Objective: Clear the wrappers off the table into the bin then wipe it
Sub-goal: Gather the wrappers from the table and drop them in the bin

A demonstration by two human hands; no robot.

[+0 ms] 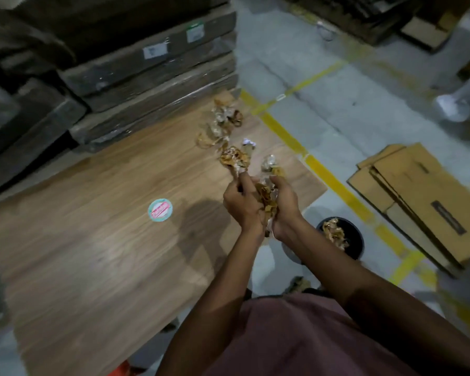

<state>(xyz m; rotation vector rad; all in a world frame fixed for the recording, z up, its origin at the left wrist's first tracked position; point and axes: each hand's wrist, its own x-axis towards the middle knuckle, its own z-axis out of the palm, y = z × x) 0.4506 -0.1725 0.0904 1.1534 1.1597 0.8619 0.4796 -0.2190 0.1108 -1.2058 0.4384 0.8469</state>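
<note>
table: light brown wood grain, streaks running diagonally. sticker left of centre: round, teal-green rim, white face, red print. wrappers upper centre: golden-tan and clear-silvery, one white scrap. bin right of centre: black, tan wrappers inside. floor: pale grey, yellow tape lines. cardboard at right: plain brown, dark label. shirt at bottom: dusty maroon. stacked boards upper left: dark brown, white labels.

A warehouse or storeroom: a grey concrete floor marked with yellow lane tape, flattened cardboard boxes lying just beyond the tape, and shrink-wrapped, labelled flat cartons stacked against the wood-grain table.
</note>
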